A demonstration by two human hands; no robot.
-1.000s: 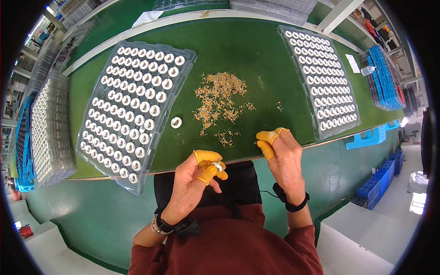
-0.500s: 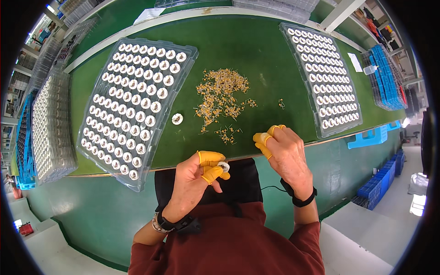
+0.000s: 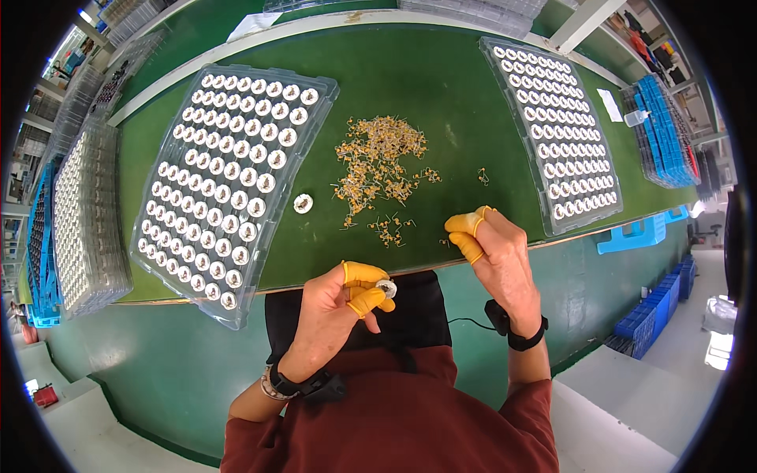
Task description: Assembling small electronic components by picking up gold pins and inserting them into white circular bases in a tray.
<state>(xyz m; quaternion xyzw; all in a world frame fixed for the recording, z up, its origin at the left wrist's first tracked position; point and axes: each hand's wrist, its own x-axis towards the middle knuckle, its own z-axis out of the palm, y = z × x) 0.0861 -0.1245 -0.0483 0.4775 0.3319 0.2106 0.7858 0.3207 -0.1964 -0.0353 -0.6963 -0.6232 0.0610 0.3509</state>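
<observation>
Watching remotely through the head camera, I see the left hand [image 3: 331, 303] nearest, its yellow-covered grip pinching a white round piece [image 3: 386, 289] just off the tabletop's near edge. A slack pinch could, I judge, drop it past that edge.

The right hand's [image 3: 498, 251] fingertips are bunched close together; I cannot tell whether anything sits between them. A small wired part [image 3: 445, 242] lies just beside them, near the edge, so a careless sweep might flick it off. Beyond, the wire legs in a small cluster [image 3: 390, 230] and the larger pile [image 3: 382, 150] look tangled; lifting one part may drag others. A loose white piece [image 3: 303, 203] beside the left tray [image 3: 298, 158] could be nudged by a passing forearm.

The tabletop [image 3: 465, 102] is green and faintly scuffed, with a filled right tray [image 3: 542, 193] across from the left one. Around it I make out a green floor [image 3: 552, 315], a blue stool [image 3: 635, 236], stacked trays [image 3: 91, 229] at left, blue crates [image 3: 662, 138] at right and a white post [image 3: 587, 27] beyond.
</observation>
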